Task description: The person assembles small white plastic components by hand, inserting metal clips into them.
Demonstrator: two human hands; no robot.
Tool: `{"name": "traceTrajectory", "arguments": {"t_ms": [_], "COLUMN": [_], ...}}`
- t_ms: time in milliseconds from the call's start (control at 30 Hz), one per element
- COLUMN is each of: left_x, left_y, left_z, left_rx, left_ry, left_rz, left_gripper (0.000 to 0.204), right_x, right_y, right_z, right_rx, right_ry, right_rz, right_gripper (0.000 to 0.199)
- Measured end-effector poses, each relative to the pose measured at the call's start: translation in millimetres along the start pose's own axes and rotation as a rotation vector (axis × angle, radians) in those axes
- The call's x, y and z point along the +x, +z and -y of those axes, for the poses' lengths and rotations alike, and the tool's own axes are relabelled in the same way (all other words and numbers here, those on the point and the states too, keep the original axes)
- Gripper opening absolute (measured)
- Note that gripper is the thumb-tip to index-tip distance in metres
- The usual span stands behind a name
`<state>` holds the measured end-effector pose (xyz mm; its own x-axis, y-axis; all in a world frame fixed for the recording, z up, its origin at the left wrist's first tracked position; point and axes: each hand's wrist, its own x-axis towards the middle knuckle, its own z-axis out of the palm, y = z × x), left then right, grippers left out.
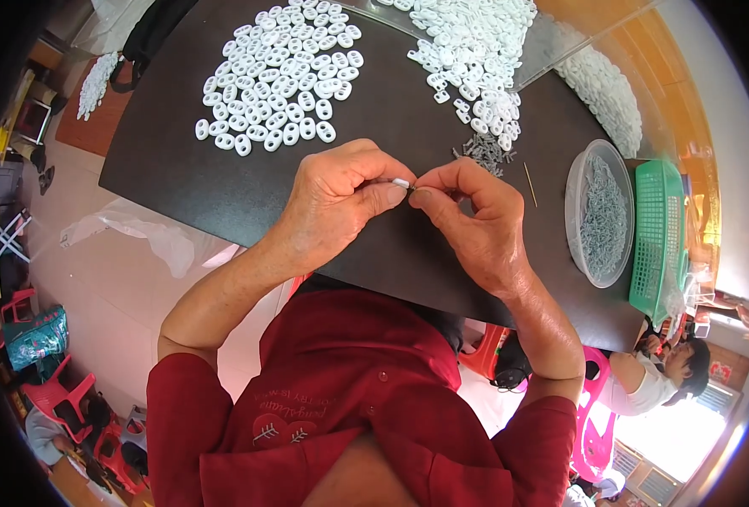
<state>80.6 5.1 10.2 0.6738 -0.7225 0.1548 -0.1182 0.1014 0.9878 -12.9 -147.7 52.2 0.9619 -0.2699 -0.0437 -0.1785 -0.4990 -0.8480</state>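
One small white piece (pixel 400 182) sits pinched in the left hand (pixel 340 193); beside it the right hand (pixel 478 218) has thumb and finger closed, on what I can't tell; beyond the grip lie grey pieces (pixel 486 155).

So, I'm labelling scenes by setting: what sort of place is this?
Probably a small, informal workroom, though I can't be certain: white two-holed pieces spread across a dark table, a round tub full of small grey parts, and a red plastic chair nearby.
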Motion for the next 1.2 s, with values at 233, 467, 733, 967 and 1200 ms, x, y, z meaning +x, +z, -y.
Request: {"name": "traceTrajectory", "arguments": {"t_ms": [233,467,733,967,1200], "left_x": [0.1,0.4,3.0,2.7,5.7], "left_y": [3.3,4.1,4.4,3.2,3.9], "left_z": [-0.1,-3.5,-3.7,-5.3,-3.1], "left_rx": [-0.076,-0.08,0.049,0.059,0.023], "left_ry": [-0.081,-0.125,-0.028,-0.039,-0.047], "left_rz": [-0.016,-0.045,-0.048,-0.034,-0.033], "left_gripper": [0.009,0.007,0.005,0.004,0.004], "right_x": [2.7,2.2,3.8,4.6,7.2], "right_y": [-0.6,-0.8,-0.8,-4.6,-5.7], "right_z": [-2.4,-2.4,-1.3,-0.7,1.6], "right_rx": [-0.018,-0.024,0.011,0.145,0.128], "right_ry": [-0.02,-0.028,0.008,0.11,0.124], "right_rz": [-0.009,-0.022,-0.012,0.046,0.052], "right_gripper": [0.007,0.008,0.008,0.008,0.008]}}
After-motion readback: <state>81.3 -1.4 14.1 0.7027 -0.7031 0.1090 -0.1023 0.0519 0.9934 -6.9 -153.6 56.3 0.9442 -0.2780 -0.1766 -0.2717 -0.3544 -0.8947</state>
